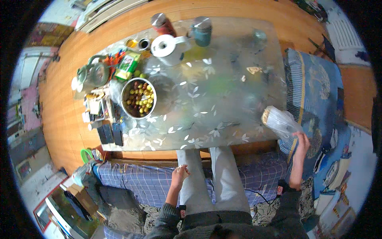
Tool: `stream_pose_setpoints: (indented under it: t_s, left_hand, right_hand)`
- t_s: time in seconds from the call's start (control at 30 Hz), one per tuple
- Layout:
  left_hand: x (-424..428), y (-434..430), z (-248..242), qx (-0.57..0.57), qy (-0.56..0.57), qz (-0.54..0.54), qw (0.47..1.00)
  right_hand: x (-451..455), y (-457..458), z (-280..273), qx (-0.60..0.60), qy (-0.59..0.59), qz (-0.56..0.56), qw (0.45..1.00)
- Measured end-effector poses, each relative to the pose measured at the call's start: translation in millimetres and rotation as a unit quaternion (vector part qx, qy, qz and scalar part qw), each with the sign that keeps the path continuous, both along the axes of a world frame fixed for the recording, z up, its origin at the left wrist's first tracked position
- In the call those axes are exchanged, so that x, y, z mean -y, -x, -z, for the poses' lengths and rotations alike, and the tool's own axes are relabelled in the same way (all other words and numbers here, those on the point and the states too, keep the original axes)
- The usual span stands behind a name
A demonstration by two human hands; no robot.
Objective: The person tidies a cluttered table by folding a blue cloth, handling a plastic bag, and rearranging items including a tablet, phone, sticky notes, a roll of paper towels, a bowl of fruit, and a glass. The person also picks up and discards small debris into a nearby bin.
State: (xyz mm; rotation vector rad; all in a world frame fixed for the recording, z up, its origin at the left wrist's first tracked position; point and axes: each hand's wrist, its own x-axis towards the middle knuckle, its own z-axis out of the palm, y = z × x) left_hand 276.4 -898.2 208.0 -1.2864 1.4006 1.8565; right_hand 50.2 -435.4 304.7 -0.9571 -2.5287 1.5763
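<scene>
At the table's right edge, my right hand (303, 142) pinches the gathered end of a clear plastic bag (282, 122). The bag lies over the tabletop's edge, and something pale brown, perhaps bread, shows at its far end. My left hand (180, 175) hovers over my left thigh with its fingers curled together. A small whitish spot shows at those fingers; what it is cannot be made out. Across the table, beyond the bag, lie a torn pale piece of food (254, 70) and a smaller crumb (243, 78).
A metal bowl of grapes or similar small fruit (140, 98) stands left on the covered table (197, 98). Behind it are a white-lidded jug (163, 46), a red canister (164, 25), a teal canister (203, 33) and a green packet (126, 65). A blue-covered seat (319, 77) adjoins the right side.
</scene>
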Motion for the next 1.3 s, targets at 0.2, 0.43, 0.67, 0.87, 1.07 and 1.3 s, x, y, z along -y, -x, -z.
stream_pose_setpoints:
  t_s: [0.2,0.43,0.67,0.87,1.07,1.3]
  left_hand:
    - [31,-24,2,0.035,-0.036,-0.111,0.992]
    - [79,-70,8,0.050,-0.040,-0.188,0.980]
    - [128,-92,7,0.051,-0.038,-0.233,0.970]
    - [162,-96,3,0.018,-0.059,-0.255,0.965]
    - [184,-98,0,0.023,-0.048,-0.257,0.965]
    - [185,-110,12,-0.016,-0.062,-0.226,0.972]
  right_hand:
    - [76,15,-28,-0.016,0.090,-0.025,0.996]
    - [215,36,-29,0.055,0.236,-0.119,0.963]
    - [357,82,-13,0.074,0.371,-0.154,0.913]
    - [462,118,13,0.060,0.393,-0.182,0.900]
    - [517,135,38,0.050,0.408,-0.193,0.891]
    - [522,131,52,0.032,0.329,-0.303,0.894]
